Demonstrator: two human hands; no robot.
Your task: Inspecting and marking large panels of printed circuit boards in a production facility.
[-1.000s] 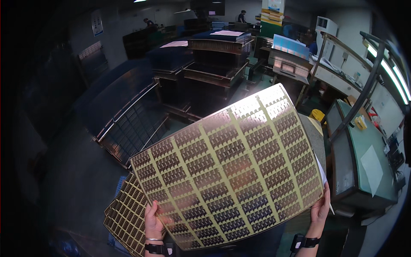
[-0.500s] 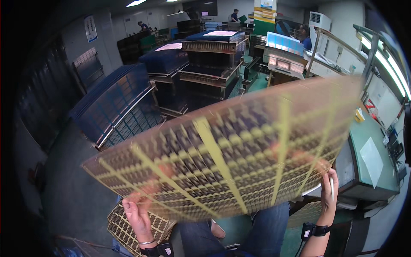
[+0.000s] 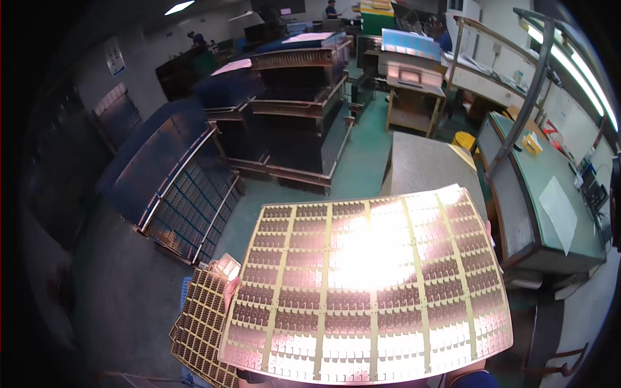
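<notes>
A large copper-coloured circuit board panel (image 3: 349,304) with a pale yellow grid fills the lower middle, tilted toward me, with strong glare on its face. My left hand (image 3: 231,290) grips its left edge; only a bit of the fingers shows there. At the opposite edge, a sliver of my right hand (image 3: 489,234) is visible, the rest hidden behind the panel. Beside the left hand lies a stack of similar gridded panels (image 3: 202,317), partly covered by the held one.
A grey-topped table (image 3: 424,161) stands just beyond the panel. On the right is a green-topped bench (image 3: 537,187) with a white sheet. Racks of dark panels (image 3: 297,132) stand ahead, another rack (image 3: 187,207) at left. People (image 3: 331,10) work in the background.
The panel has swung from a blurred, slanted position to a lower, flatter one facing me. Both hands and forearms, plainly seen before, are now mostly hidden behind it. The view has shifted.
</notes>
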